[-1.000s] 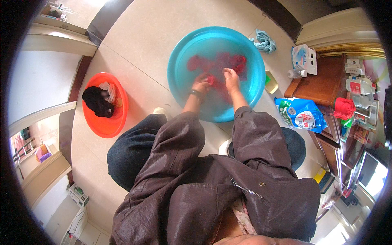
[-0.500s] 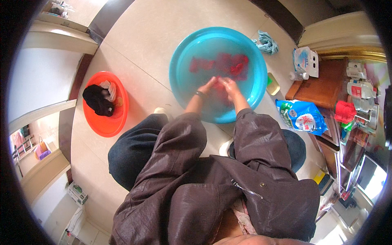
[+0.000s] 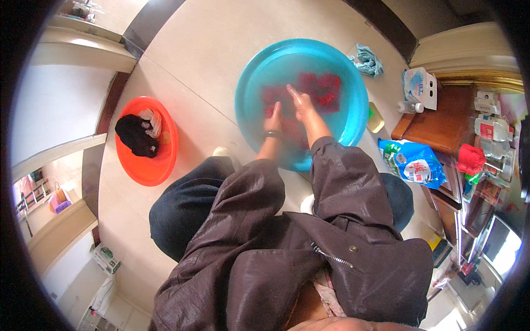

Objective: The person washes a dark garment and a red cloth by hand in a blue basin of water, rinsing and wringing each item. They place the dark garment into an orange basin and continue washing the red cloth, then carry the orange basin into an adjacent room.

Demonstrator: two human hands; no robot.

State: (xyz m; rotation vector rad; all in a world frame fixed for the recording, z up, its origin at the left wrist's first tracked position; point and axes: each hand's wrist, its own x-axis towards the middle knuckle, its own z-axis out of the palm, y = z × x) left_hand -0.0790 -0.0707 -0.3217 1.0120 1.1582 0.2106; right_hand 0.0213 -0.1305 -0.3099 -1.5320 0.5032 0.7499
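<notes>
One pale tiled floor point(image 3: 204, 60) beneath everything. On it, straight ahead, a round blue basin point(image 3: 241, 99) of cloudy water point(image 3: 287, 63). Well apart on the left, a smaller orange basin point(image 3: 149, 171), with black cloth point(image 3: 135, 135) and a piece of white cloth point(image 3: 152, 123) inside. Within the blue basin, dark red cloth point(image 3: 323, 88) spread out under the water (outline softened by the murk), around and beyond both hands. Near the basin on the right, a printed blue bag point(image 3: 411, 163). By the far right rim, touching or nearly so, a crumpled pale blue cloth point(image 3: 369, 60).

Over the water, right hand point(image 3: 301, 105) with fingers point(image 3: 292, 92) stretched long, nothing visible in their hold. Alongside but apart, left hand point(image 3: 273, 118), blurred at the fingers; cannot tell any grip there. Probably at the step of working the red cloth by hand; next move calls for reaching under and closing both sets of fingers on the fabric. Just beside the basin, a yellowish dish point(image 3: 375, 118). Smallest, around the left wrist, a dark band point(image 3: 272, 134).
</notes>
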